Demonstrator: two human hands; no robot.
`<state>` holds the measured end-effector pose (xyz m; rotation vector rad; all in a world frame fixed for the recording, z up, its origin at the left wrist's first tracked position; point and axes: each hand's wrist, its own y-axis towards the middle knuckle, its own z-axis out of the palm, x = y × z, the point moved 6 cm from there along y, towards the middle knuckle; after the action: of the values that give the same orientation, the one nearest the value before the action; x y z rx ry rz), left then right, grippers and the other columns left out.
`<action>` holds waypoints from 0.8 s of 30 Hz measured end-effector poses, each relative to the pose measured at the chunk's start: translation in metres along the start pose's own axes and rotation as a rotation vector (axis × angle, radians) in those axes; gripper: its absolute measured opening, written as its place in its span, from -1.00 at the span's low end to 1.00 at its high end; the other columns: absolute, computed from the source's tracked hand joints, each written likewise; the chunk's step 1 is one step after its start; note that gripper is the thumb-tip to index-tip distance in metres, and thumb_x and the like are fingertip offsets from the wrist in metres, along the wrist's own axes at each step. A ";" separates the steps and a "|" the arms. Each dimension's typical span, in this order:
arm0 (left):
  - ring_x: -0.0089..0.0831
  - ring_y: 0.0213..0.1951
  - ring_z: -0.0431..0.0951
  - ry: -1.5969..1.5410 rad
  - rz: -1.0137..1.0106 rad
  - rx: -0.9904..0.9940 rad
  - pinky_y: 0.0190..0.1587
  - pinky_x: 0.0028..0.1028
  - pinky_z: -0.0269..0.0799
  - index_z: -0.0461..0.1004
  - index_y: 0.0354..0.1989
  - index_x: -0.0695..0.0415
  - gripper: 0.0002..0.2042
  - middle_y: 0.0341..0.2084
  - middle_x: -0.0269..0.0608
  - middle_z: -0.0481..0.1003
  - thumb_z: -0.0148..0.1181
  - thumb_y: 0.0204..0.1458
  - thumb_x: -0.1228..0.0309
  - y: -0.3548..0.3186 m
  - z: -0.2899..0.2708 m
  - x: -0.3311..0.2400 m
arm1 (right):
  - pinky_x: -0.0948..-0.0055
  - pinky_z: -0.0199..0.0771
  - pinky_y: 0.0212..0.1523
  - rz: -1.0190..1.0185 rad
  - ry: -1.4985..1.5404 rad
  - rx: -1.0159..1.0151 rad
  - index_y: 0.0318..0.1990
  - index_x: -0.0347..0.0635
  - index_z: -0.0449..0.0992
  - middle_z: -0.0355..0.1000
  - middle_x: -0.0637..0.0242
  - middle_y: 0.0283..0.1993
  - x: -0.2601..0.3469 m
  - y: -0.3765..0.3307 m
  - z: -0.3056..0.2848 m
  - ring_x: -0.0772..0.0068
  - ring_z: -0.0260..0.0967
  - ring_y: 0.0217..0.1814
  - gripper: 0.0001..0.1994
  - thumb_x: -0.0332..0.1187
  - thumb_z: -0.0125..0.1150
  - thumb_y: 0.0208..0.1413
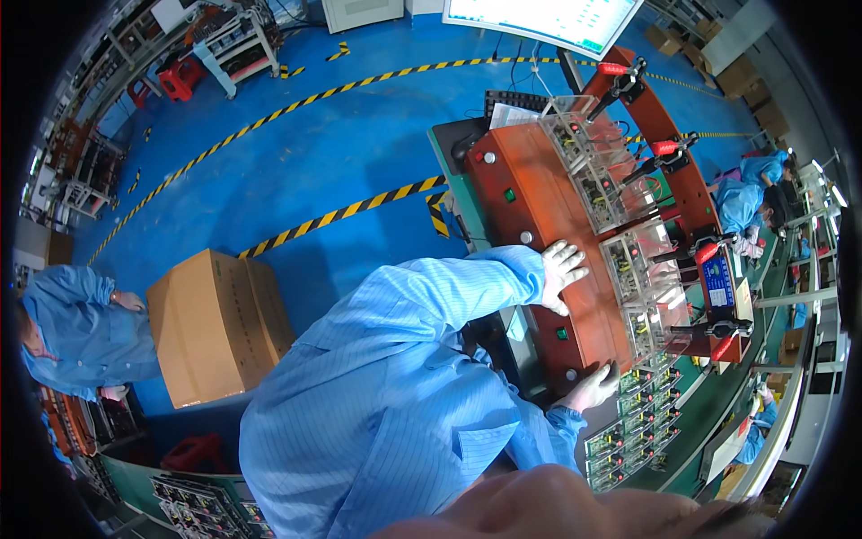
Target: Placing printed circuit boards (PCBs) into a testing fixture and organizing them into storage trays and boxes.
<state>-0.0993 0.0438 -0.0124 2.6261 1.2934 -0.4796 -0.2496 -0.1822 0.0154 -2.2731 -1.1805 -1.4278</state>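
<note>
In front of me is a long orange-red test fixture with green switches and round silver buttons along its near side. My left hand, in a white glove, lies flat on the fixture's top with its fingers spread. Lower down, my gloved right hand rests at the fixture's near-right corner, fingers stretched out and holding nothing I can see. Clear plastic housings with wiring inside stand behind my hands, beside toggle clamps with red handles. Close to my right hand lies a panel of green circuit boards.
A monitor stands beyond the fixture. To the left, a person in blue workwear is beside a large cardboard box. Other workers sit along the green bench at right. Black-and-yellow tape marks the blue floor.
</note>
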 end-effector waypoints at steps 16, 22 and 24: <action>0.03 0.37 -0.24 -0.059 0.355 0.034 0.35 -0.03 -0.46 -0.08 0.33 0.21 0.05 0.33 0.17 -0.14 0.15 -0.25 -0.24 -0.022 0.034 -0.098 | 0.17 0.16 0.15 -0.182 -0.309 0.038 -0.02 -0.31 0.41 0.32 0.02 0.01 0.010 -0.003 0.000 0.06 0.20 0.13 -0.68 -0.29 -0.04 0.17; 0.00 0.36 -0.14 -0.093 0.405 -0.074 0.36 -0.04 -0.37 0.03 0.31 0.16 -0.06 0.31 0.08 -0.01 0.16 -0.23 -0.15 -0.020 0.045 -0.082 | 0.17 0.21 0.12 -0.226 -0.173 0.036 -0.02 -0.27 0.45 0.35 -0.05 0.00 0.005 -0.006 -0.001 0.00 0.27 0.05 -0.67 -0.26 0.00 0.15; -0.04 0.36 -0.11 -0.056 0.341 -0.192 0.36 -0.04 -0.36 0.07 0.30 0.16 -0.13 0.31 0.03 0.01 0.15 -0.18 -0.08 -0.025 0.044 -0.072 | 0.18 0.24 0.10 -0.213 -0.214 0.055 -0.02 -0.25 0.46 0.36 -0.01 -0.01 0.000 -0.001 -0.005 0.03 0.28 0.04 -0.66 -0.23 0.00 0.15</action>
<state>-0.1695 -0.0070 -0.0274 2.5742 0.8055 -0.3511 -0.2539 -0.1840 0.0177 -2.3684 -1.5471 -1.2223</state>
